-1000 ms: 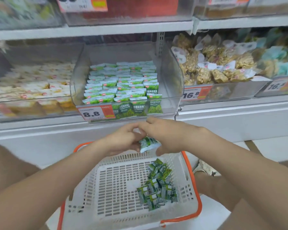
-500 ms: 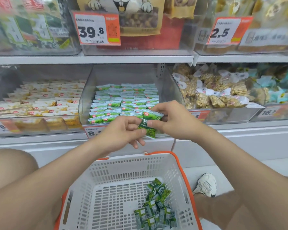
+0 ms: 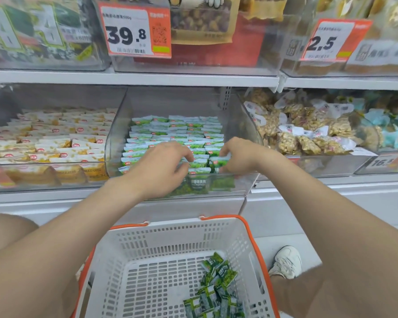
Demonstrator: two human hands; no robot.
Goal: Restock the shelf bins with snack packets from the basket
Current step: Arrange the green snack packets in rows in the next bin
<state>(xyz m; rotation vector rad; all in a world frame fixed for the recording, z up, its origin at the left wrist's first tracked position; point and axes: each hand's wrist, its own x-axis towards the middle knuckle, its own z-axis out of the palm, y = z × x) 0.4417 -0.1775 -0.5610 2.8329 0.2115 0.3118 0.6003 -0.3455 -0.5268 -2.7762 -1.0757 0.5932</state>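
A green packet (image 3: 221, 159) is being slotted into the front row of the middle bin (image 3: 117, 141), pinched by the right hand (image 3: 238, 157); neighbouring packets are touched by the left hand (image 3: 161, 172), grip unclear; next, more must be fetched from the basket (image 3: 170, 229)

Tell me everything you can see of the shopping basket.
The basket is white slotted plastic, looking rigid, with an orange rim. It stands upright and open-topped, low in front of the shelf, between the person's forearms. A small pile of green snack packets lies in its near right corner; the rest of its floor shows bare. What it rests on is hidden.
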